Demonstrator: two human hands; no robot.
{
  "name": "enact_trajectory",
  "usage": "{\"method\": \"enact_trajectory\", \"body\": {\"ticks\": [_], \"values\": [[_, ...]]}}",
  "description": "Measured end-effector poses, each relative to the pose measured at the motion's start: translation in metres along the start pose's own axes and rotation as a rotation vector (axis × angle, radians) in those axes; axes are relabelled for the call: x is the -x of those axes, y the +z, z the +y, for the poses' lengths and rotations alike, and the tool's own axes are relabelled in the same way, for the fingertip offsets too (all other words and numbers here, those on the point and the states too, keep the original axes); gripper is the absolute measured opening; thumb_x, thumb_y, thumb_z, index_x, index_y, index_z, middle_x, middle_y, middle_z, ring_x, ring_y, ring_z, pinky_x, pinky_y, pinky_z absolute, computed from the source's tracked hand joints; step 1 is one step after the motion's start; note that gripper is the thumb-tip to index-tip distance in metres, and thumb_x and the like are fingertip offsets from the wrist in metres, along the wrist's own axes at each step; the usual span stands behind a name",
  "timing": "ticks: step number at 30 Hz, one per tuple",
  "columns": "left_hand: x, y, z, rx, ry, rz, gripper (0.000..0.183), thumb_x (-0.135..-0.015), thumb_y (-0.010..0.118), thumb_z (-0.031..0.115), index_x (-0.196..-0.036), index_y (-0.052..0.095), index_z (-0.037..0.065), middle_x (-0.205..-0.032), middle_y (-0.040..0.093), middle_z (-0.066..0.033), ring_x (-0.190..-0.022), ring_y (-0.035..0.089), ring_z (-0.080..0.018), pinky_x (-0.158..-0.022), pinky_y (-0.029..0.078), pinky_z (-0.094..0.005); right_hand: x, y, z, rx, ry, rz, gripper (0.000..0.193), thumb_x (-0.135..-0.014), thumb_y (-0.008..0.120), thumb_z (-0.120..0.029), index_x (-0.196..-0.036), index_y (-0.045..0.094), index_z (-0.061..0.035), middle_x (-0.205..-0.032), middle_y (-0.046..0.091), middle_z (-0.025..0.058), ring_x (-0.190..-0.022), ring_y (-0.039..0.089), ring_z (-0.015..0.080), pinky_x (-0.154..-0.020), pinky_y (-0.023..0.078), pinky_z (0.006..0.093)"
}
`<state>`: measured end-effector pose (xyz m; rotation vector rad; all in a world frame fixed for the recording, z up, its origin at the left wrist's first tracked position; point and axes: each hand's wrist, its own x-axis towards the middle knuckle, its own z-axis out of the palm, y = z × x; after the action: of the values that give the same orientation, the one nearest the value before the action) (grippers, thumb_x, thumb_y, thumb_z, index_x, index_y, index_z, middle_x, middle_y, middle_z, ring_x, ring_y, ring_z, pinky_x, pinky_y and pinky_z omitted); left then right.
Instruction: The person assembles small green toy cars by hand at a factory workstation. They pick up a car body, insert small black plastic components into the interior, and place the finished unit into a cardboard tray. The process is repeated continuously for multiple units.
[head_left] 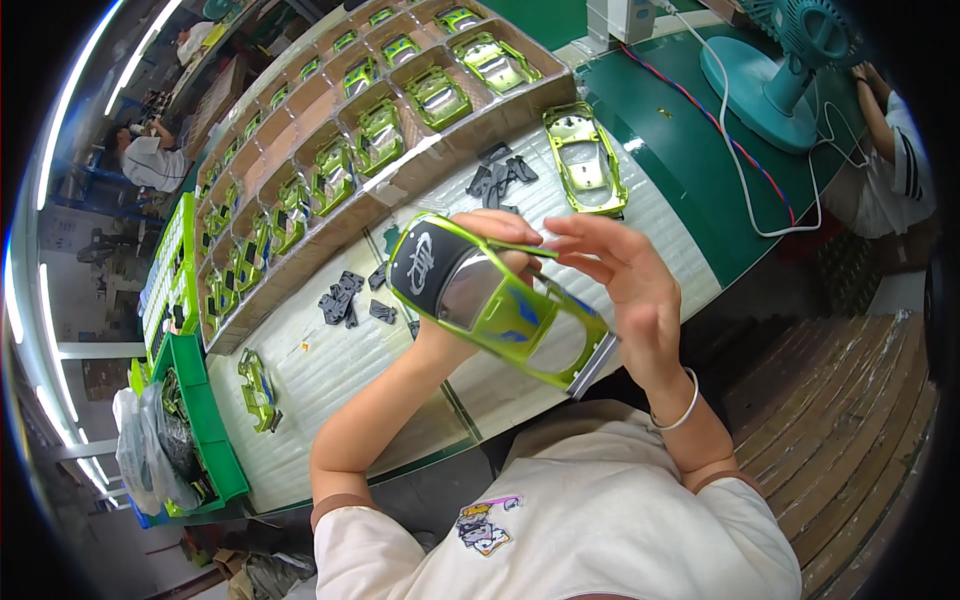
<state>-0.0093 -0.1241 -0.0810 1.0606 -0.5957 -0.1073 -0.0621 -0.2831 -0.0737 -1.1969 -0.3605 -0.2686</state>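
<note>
A lime-green toy car body shell (506,317) with a black hood, blue side marks and a dark rear wing is tilted in front of me. My left hand (498,232) is closed round it from behind; its palm is hidden by the shell, and its fingers show along the far side. My right hand (630,285) curves round the rear side, fingertips at the shell's far edge, thumb out of sight. Beyond my hands, another green car shell (588,160) lies on the white foam-covered table. Small black plastic parts (502,181) are piled beside it, with more black parts (341,299) to the left.
A divided cardboard tray (385,185) of green car shells spans the back. One green shell (258,392) lies at left, near a green bin (213,430) with plastic bags. A teal fan (770,85), cables (735,150) and another person's arm (878,115) are at right.
</note>
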Motion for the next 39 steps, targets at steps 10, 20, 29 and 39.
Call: {"method": "enact_trajectory", "body": {"ticks": [10,20,29,39], "values": [[-0.01,-0.005,0.019,-0.11,-0.183,0.043,0.023,-0.082,0.062,0.009,-0.102,0.058,-0.002,-0.098,0.063,-0.012,-0.088,0.062,-0.0186,-0.076,0.05,-0.0288,0.011,0.013,0.001,0.464,-0.107,-0.03,0.087,-0.061,0.081,-0.016,-0.131,0.032,-0.0012,-0.128,0.046,0.0169,-0.11,0.054,0.0267,-0.091,0.045,0.0336],[-0.033,-0.019,0.042,-0.195,-0.284,-0.45,0.084,-0.067,0.078,0.015,-0.135,0.03,0.001,-0.128,0.046,-0.0186,-0.106,0.055,-0.0278,-0.089,0.046,-0.0385,0.01,0.008,-0.012,0.544,-0.26,-0.011,0.081,-0.062,0.079,-0.01,-0.129,0.035,-0.0005,-0.13,0.045,0.0169,-0.11,0.054,0.0275,-0.092,0.045,0.0331],[-0.024,-0.014,0.035,-0.125,-0.35,-0.306,0.099,-0.058,0.084,0.013,-0.136,0.024,-0.001,-0.13,0.04,-0.0173,-0.119,0.044,-0.0284,-0.101,0.035,-0.042,0.007,0.007,0.011,0.099,-0.029,0.06,0.097,-0.066,0.079,-0.017,-0.138,0.014,-0.0026,-0.14,0.024,0.025,-0.124,0.037,0.0327,-0.099,0.037,0.0388],[-0.123,-0.167,0.121,-1.143,-0.13,0.433,0.088,-0.069,0.067,0.056,-0.121,0.034,-0.008,-0.104,0.057,-0.0212,-0.097,0.057,-0.0279,-0.086,0.046,-0.0358,0.003,-0.006,0.023,0.257,0.093,0.211,0.088,-0.074,0.072,-0.033,-0.137,0.018,-0.0042,-0.14,0.026,0.0208,-0.126,0.034,0.0334,-0.1,0.034,0.043]]}}
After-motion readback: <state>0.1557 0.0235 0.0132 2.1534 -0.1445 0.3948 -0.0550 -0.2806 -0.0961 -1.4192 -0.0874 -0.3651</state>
